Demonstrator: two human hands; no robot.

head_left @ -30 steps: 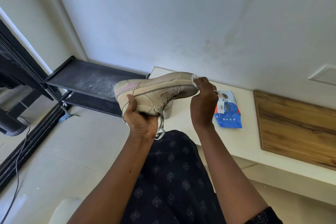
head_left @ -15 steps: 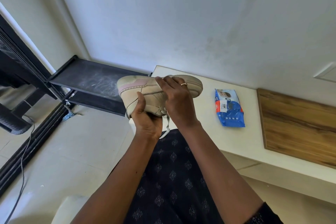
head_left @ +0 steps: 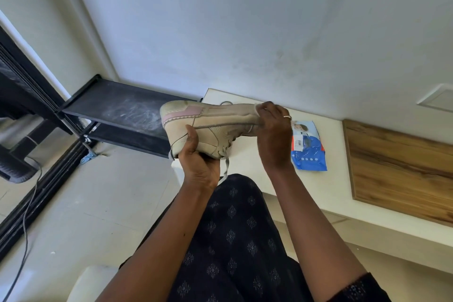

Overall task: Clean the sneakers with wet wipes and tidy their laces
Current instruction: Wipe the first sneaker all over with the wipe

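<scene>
At frame centre, the left hand (head_left: 199, 167) grips the sneaker (head_left: 208, 127) by its collar, sole turned up, likely to expose the side for wiping. The right hand (head_left: 273, 135) pinches a wipe (head_left: 257, 107) against the toe. The pack (head_left: 309, 146) lies right, within reach.

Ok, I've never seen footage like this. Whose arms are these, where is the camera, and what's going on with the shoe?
There is no machine here: a person wears a wide-angle camera on the head, looking down at their own arms and lap. The left hand grips a beige sneaker from below, sole turned up and one lace dangling. The right hand presses a white wipe against the toe end of the sole. On the white counter behind lies a blue pack of wipes, beside a wooden panel. A black shelf stands to the left.
</scene>
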